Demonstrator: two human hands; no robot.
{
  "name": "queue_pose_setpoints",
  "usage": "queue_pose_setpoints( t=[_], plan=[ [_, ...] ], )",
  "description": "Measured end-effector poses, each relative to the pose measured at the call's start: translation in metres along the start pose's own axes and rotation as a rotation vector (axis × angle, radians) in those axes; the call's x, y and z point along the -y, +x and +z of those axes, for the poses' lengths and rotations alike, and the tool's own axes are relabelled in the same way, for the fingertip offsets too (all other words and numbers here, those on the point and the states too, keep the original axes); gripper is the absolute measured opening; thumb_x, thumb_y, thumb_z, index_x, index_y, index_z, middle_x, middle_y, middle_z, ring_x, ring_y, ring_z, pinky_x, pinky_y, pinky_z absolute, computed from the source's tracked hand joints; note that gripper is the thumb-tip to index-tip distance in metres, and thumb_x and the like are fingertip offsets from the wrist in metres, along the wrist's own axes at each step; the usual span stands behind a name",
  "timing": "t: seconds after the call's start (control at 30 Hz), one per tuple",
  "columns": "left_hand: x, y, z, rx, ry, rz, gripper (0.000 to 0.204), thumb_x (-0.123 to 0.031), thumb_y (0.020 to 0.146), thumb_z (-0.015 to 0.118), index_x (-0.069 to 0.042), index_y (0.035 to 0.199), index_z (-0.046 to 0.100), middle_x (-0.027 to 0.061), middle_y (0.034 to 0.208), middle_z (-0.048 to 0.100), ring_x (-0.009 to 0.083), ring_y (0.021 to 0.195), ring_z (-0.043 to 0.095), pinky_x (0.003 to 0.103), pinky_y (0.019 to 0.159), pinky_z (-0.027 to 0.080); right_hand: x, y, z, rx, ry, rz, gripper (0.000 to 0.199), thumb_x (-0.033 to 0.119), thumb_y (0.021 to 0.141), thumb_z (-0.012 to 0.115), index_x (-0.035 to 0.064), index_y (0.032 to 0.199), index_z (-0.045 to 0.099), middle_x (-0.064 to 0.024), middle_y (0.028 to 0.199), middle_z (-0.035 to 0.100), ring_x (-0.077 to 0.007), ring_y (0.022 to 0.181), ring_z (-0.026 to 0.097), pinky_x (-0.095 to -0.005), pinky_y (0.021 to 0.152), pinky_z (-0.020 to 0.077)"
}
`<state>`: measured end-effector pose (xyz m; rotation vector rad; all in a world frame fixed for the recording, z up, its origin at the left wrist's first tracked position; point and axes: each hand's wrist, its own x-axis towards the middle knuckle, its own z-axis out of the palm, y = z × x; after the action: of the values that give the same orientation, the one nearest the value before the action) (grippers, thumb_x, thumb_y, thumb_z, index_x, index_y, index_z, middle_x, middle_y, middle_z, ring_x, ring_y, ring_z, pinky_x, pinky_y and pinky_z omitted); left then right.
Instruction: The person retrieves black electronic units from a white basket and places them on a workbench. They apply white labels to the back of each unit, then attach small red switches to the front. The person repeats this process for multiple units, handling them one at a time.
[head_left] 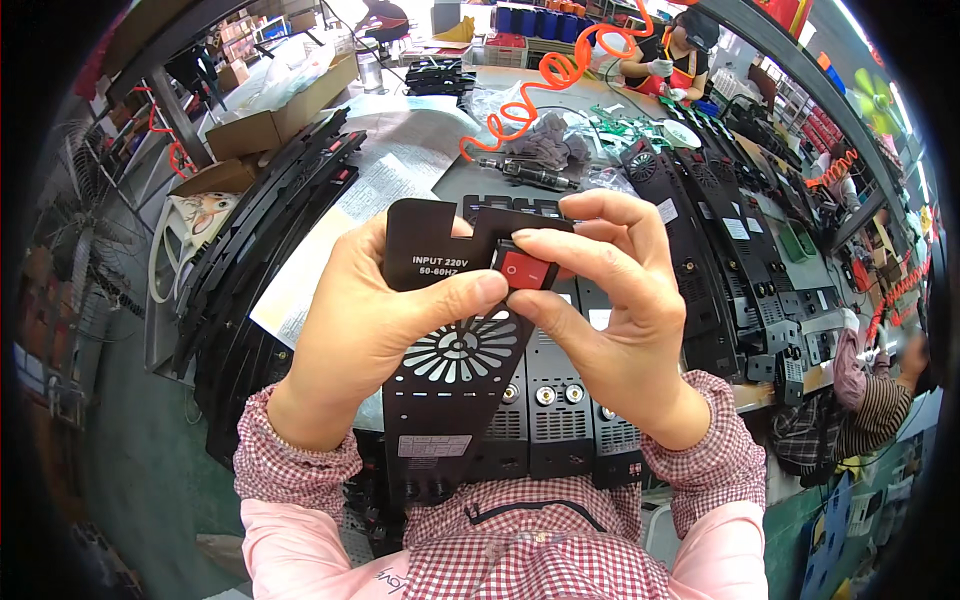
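With our left hand [365, 305] we grip the panel [450, 398] by its left edge, likely to steady it; our right hand [628, 285] pinches the switch [524, 271] near the panel's upper right corner

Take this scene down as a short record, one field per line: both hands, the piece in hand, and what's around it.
Left hand: grips the black panel, thumb tip at the switch's left edge
Right hand: thumb and forefinger around the red rocker switch
Panel features: round slotted vent, pale label below it
Beyond the hands: dark cylindrical tool, orange coiled hose
Left side: leaning dark panels, open cardboard box
Far side: co-worker in a dark cap
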<state>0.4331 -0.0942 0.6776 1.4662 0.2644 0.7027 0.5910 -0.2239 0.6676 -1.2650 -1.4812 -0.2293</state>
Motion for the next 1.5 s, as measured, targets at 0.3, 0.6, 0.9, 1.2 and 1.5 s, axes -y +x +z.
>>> queue_pose_setpoints(
  t=[0.3,0.6,0.9,1.2,1.5],
  plan=[
    [-0.019,-0.012,0.006,-0.056,0.103,0.004,0.025,-0.005,0.082,0.081,0.002,0.103,0.07,0.0047,0.093,0.073,0.0069,0.081,0.065,0.023,0.073,0.053,0.015,0.0,0.009,0.043,0.665,0.537,0.056,0.013,0.091,0.074,0.0015,0.139,0.047,-0.0098,0.104,0.067,-0.0113,0.085,0.069,-0.0242,0.072,0.0551],
    [-0.02,-0.012,0.007,-0.127,0.195,0.026,0.025,-0.006,0.083,0.079,0.001,0.104,0.066,0.0025,0.088,0.07,0.0062,0.074,0.063,0.021,0.065,0.051,0.013,0.001,0.026,0.013,0.658,0.414,0.026,0.007,0.097,0.063,-0.0029,0.12,0.056,-0.0046,0.086,0.068,-0.0055,0.079,0.063,-0.0214,0.068,0.0509],
    [0.009,-0.003,-0.011,-0.096,0.079,0.062,0.042,-0.009,0.09,0.073,0.001,0.125,0.053,0.0062,0.104,0.066,0.0108,0.086,0.064,0.027,0.075,0.054,-0.007,0.008,0.034,-0.035,0.738,0.426,0.021,0.007,0.096,0.065,-0.0037,0.113,0.061,-0.0036,0.086,0.068,-0.0037,0.077,0.061,-0.02,0.065,0.049],
    [0.076,0.048,-0.084,-0.285,0.213,-0.097,0.038,-0.019,0.099,0.061,0.0,0.13,0.051,0.0033,0.096,0.066,0.0093,0.083,0.062,0.023,0.076,0.05,-0.15,0.019,0.012,-0.182,0.154,0.572,0.035,0.03,0.097,0.063,0.0034,0.119,0.065,-0.0138,0.076,0.07,-0.0156,0.066,0.068,-0.0307,0.061,0.0511],
    [0.21,0.172,-0.177,-0.335,0.411,-0.309,0.059,-0.021,0.093,0.068,0.004,0.143,0.047,0.018,0.115,0.068,0.021,0.098,0.067,0.029,0.088,0.05,-0.342,-0.076,-0.051,0.472,-0.905,0.582,0.025,0.007,0.087,0.056,0.0052,0.109,0.069,-0.0172,0.102,0.068,-0.0361,0.101,0.066,-0.0442,0.086,0.0532]
  ],
)
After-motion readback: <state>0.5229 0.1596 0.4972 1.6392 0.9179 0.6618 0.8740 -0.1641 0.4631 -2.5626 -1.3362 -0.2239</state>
